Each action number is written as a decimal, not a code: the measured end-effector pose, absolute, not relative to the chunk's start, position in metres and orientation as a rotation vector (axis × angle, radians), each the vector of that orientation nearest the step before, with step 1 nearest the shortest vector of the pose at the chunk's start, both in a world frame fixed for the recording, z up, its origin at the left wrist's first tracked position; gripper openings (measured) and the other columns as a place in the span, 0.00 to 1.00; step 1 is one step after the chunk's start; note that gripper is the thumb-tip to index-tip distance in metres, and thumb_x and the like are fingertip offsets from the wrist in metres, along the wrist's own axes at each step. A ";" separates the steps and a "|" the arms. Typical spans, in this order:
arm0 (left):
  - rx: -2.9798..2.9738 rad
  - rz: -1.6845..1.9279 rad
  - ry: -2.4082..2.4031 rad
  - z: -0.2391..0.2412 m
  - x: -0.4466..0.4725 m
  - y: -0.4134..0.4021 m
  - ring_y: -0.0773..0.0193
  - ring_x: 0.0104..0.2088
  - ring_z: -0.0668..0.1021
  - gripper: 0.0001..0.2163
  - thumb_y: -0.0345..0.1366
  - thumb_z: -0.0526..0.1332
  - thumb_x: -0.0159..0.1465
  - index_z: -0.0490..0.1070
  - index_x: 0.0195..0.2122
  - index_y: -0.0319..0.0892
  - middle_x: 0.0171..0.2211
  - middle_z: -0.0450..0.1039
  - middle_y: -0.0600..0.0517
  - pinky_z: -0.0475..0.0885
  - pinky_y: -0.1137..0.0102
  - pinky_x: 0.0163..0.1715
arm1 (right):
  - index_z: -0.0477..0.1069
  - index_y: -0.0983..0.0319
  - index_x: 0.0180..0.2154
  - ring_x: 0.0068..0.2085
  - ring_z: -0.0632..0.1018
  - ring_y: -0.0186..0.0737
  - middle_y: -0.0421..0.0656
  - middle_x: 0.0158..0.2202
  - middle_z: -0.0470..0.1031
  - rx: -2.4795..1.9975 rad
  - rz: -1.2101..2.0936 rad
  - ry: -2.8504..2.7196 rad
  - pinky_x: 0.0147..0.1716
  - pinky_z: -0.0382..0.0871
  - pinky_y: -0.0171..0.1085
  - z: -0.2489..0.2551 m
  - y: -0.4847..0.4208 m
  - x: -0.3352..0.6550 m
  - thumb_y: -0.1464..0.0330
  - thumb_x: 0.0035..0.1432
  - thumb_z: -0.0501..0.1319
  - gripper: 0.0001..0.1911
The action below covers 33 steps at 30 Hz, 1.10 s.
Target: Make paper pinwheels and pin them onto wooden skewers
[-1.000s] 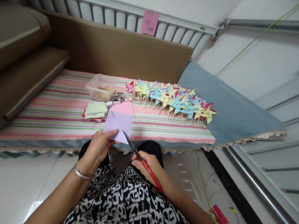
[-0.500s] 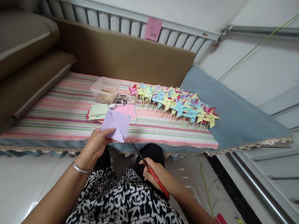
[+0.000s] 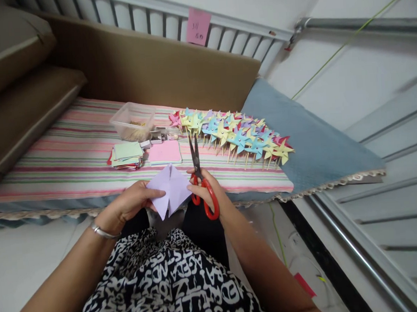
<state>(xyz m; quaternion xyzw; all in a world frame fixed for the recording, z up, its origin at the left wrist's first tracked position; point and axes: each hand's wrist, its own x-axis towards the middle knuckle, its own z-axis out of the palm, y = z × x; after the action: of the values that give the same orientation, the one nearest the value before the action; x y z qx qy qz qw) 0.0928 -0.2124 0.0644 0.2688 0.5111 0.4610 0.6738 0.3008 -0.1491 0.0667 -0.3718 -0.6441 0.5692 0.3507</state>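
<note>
A square of purple paper (image 3: pixel 177 188), slit from its corners toward the middle, is pinched in my left hand (image 3: pixel 136 198) between thumb and fingers. My right hand (image 3: pixel 207 189) holds red-handled scissors (image 3: pixel 195 159), their dark blades pointing up and a little parted. The fingertips of that hand are at the paper's right corner. Just beyond the paper lie a stack of pink paper squares (image 3: pixel 165 152) and a stack of green and other coloured squares (image 3: pixel 126 154).
Rows of finished paper pinwheels (image 3: pixel 239 137) on sticks lie on the striped cloth (image 3: pixel 63 150). A clear plastic tub (image 3: pixel 132 122) with thin sticks and small boxes (image 3: pixel 156 135) stand left of them. Cardboard (image 3: pixel 146 65) lines the back; a pink note (image 3: pixel 198 26) hangs on the rail.
My right hand has come up to the paper's right corner, swinging the scissors to point upward. The purple paper has turned and shifted slightly to the right and down. The view has shifted.
</note>
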 end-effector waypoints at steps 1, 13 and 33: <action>0.604 1.040 1.151 0.064 0.092 -0.211 0.59 0.20 0.78 0.07 0.28 0.71 0.45 0.78 0.26 0.33 0.23 0.78 0.41 0.74 0.69 0.20 | 0.65 0.59 0.44 0.27 0.68 0.31 0.34 0.27 0.62 -0.952 1.484 -1.655 0.29 0.63 0.32 0.067 -0.149 0.297 0.69 0.46 0.62 0.20; 0.332 1.468 0.879 0.045 0.128 -0.215 0.60 0.37 0.80 0.12 0.32 0.70 0.51 0.77 0.37 0.39 0.39 0.79 0.47 0.76 0.68 0.37 | 0.61 0.58 0.43 0.32 0.69 0.34 0.37 0.32 0.64 -1.008 1.247 -1.310 0.34 0.65 0.34 0.041 -0.166 0.270 0.69 0.49 0.59 0.17; 0.448 1.530 1.013 0.051 0.131 -0.214 0.60 0.32 0.80 0.16 0.32 0.72 0.48 0.77 0.38 0.35 0.35 0.80 0.45 0.76 0.70 0.36 | 0.63 0.57 0.42 0.27 0.69 0.31 0.34 0.28 0.63 -0.927 1.445 -1.262 0.30 0.67 0.32 0.048 -0.182 0.273 0.70 0.50 0.61 0.16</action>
<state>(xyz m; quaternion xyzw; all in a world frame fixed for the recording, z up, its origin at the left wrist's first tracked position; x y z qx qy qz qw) 0.1308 -0.2143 0.0510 0.1920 0.4343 0.6564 0.5862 0.2731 -0.1817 0.0476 -0.3806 -0.5182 0.5935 0.4841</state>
